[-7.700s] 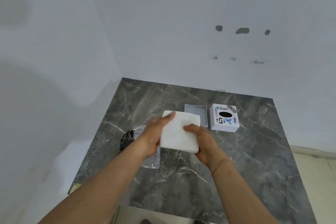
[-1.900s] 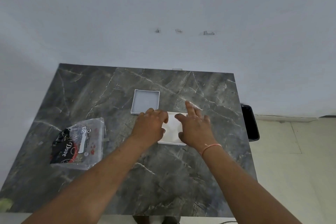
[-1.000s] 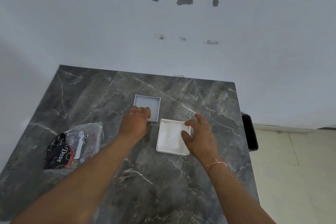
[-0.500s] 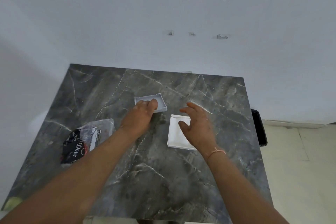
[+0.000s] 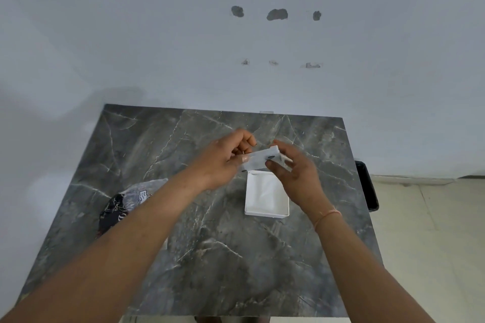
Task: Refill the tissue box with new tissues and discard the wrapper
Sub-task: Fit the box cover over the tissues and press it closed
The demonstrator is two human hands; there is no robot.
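Table (image 5: 215, 257): dark grey marble-look top, pale veins, smooth, faint sheen.
Box (image 5: 266, 214), centre right: white, smooth, matt, plastic-looking walls; tissues (image 5: 265, 191) inside, soft matt white paper.
Lid (image 5: 259, 161), centre: pale grey, smooth, matt.
Wrapper (image 5: 118, 207), centre left: clear glossy crinkled plastic film, black print.
Wall (image 5: 157, 34): matt pale paint, chipped patches at upper centre.

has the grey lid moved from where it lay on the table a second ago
Yes. The grey lid is lifted off the table, held by both hands above the far edge of the white box.
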